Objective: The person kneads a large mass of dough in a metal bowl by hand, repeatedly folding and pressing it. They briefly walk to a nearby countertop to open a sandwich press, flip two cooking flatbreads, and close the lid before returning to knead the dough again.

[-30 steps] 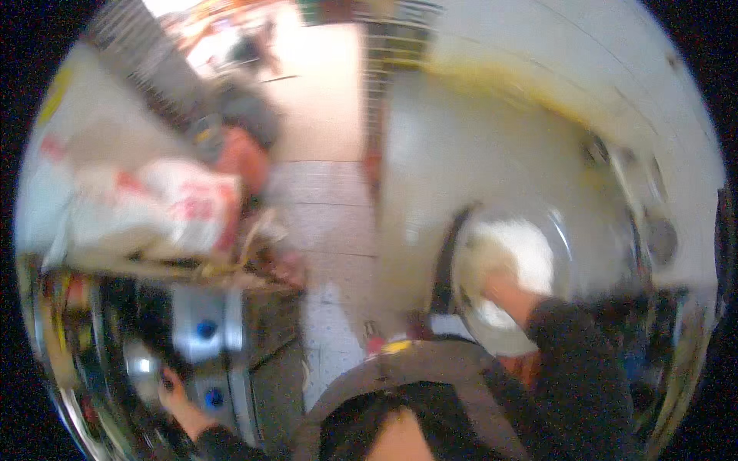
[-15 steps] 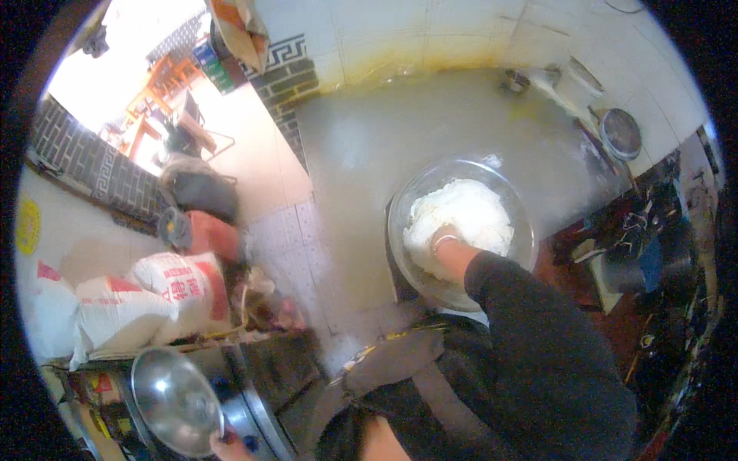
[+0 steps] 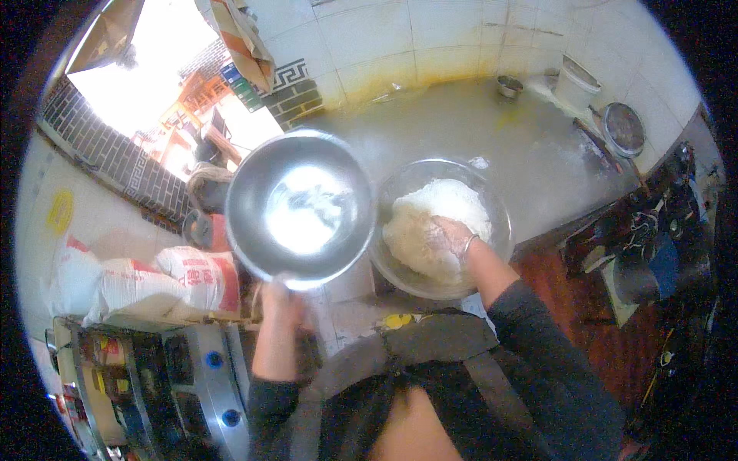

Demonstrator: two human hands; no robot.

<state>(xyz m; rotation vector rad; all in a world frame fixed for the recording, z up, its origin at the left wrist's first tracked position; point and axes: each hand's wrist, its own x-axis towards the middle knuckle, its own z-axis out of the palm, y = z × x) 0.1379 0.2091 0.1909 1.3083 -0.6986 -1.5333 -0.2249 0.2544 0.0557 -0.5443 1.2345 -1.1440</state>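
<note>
Steel bowl [image 3: 307, 203], held up left of the flour [image 3: 453, 196], should be light, stiff, slick; I'd grip its rim, where my left hand [image 3: 281, 303] pinches. My right hand [image 3: 452, 237], in flour: can't tell.

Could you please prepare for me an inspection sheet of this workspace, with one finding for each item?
Surface: grey worktop, with yellow-brown staining along the wall edge.
Job's things: shiny bowl at left; mixing bowl holding white powder and a tan mass.
Clutter: small metal cup, white tub and round grey-faced item toward the back right.
Hands: left hand, blurred, holds the shiny bowl's lower rim; right hand is in the mixing bowl, fingers partly hidden.
Cables: nothing seen clearly.
Surroundings: tiled wall; white sacks at left.
</note>
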